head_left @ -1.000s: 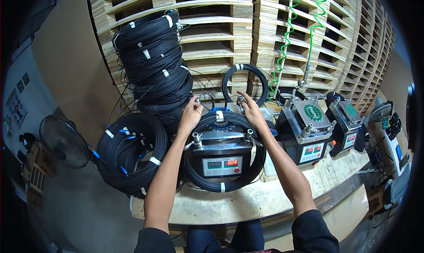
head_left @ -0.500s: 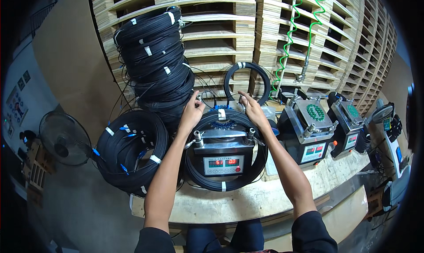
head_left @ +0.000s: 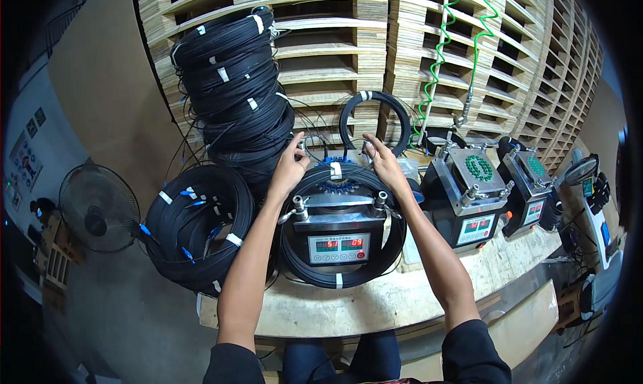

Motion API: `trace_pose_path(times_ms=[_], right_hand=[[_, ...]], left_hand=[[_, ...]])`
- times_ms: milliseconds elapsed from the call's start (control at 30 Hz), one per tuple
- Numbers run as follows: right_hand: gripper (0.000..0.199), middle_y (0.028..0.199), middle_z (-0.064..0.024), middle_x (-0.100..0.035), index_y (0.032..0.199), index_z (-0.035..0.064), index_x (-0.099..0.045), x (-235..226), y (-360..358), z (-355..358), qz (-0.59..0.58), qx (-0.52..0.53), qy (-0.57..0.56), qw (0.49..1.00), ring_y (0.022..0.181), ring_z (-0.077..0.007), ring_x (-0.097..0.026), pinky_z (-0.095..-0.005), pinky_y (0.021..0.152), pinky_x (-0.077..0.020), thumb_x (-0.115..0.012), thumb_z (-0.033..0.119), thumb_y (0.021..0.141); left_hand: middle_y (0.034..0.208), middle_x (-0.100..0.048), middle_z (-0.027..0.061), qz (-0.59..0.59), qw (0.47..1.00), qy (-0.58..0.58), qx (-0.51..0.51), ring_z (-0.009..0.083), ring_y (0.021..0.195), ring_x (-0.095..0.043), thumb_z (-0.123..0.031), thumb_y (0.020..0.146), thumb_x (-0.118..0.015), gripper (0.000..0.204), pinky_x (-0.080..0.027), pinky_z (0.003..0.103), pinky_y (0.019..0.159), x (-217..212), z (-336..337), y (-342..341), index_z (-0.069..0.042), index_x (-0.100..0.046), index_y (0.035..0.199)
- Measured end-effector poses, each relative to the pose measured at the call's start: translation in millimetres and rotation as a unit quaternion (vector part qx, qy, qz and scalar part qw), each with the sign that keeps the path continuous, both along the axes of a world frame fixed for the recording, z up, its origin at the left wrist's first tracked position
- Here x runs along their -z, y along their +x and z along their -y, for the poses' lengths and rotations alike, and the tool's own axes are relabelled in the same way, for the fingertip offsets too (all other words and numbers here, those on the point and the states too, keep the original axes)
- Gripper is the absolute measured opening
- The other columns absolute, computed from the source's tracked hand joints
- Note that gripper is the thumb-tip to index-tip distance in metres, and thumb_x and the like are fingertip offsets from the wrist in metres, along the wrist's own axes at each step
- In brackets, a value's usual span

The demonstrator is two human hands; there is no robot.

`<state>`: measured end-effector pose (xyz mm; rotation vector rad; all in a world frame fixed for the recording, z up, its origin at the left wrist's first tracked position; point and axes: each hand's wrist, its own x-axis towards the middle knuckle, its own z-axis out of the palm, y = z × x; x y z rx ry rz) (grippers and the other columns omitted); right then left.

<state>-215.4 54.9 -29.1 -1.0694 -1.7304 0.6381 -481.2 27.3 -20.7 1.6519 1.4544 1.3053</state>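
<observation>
Stacked wooden pallets (head_left: 328, 45) rise at twelve o'clock behind a counter (head_left: 335, 317) where a left hand (head_left: 291, 166) and right hand (head_left: 384, 166) curl, thumbs and fingers slightly parted, around metal knobs (head_left: 302, 145) at eleven and one o'clock on a central machine (head_left: 343, 218) ringed by coiled cable (head_left: 318, 280); whether either grip clamps cannot be told.

Behind the machine (head_left: 345, 227), the pallets (head_left: 372, 39) are brightly lit; left of it, the floor (head_left: 127, 303) is dim. In front, the table (head_left: 362, 313) has a pale sheen. Outer straight edges bow toward blackened corners.
</observation>
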Motion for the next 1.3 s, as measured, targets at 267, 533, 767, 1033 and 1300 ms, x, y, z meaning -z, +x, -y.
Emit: trace_pose_path(times_ms=[267, 533, 767, 1033, 1300], right_hand=[[0.044, 0.125, -0.0176, -0.068, 0.143, 0.0043, -0.053, -3, 1, 2, 0.023, 0.009, -0.018, 1.000, 0.113, -0.0227, -0.065, -0.0349, 0.099, -0.0480, -0.048, 0.031, 0.108], [0.039, 0.111, -0.0137, -0.070, 0.143, 0.0075, -0.053, 6, 3, -4, -0.037, -0.019, -0.047, 0.998, 0.101, -0.0179, -0.065, -0.0326, 0.088, -0.0509, -0.050, 0.024, 0.108], [0.041, 0.116, -0.0181, -0.070, 0.142, 0.0080, -0.055, 4, 3, -3, 0.032, 0.035, -0.028, 0.998, 0.107, -0.0223, -0.066, -0.0350, 0.093, -0.0500, -0.056, 0.022, 0.103], [0.042, 0.117, -0.0190, -0.069, 0.144, 0.0103, -0.054, 8, 3, -7, 0.020, 0.019, -0.005, 1.000, 0.108, -0.0236, -0.066, -0.0346, 0.093, -0.0497, -0.050, 0.009, 0.102], [0.055, 0.113, -0.0217, -0.070, 0.146, 0.0089, -0.051, 1, 5, 0, -0.038, -0.014, -0.036, 0.999, 0.109, -0.0275, -0.068, -0.0347, 0.094, -0.0496, -0.045, -0.005, 0.093]], left_hand=[[0.109, -0.068, 0.0159, -0.036, 0.999, 0.021, -0.035, 0.0260, 0.093, -0.067, -0.017, 0.087, -0.064, 0.061, -0.049, 0.035, 0.088, 2, -3, 3, -0.008, -0.051, 0.146], [0.109, -0.069, 0.0167, -0.052, 0.998, 0.029, -0.008, 0.0317, 0.105, -0.066, -0.019, 0.084, -0.066, 0.062, -0.048, 0.037, 0.096, 17, -16, -10, -0.006, -0.055, 0.143], [0.108, -0.068, 0.0151, 0.018, 0.999, 0.008, 0.040, 0.0203, 0.082, -0.066, -0.010, 0.085, -0.064, 0.062, -0.051, 0.033, 0.078, 13, -16, -8, -0.007, -0.053, 0.145], [0.107, -0.068, 0.0156, -0.007, 0.999, 0.032, -0.022, 0.0212, 0.080, -0.065, -0.006, 0.088, -0.061, 0.059, -0.051, 0.034, 0.076, 8, -7, -1, -0.007, -0.050, 0.145], [0.111, -0.064, 0.0124, 0.004, 1.000, 0.014, -0.020, 0.0140, 0.084, -0.059, 0.001, 0.089, -0.054, 0.061, -0.048, 0.029, 0.076, 14, -9, -3, -0.009, -0.044, 0.148]])
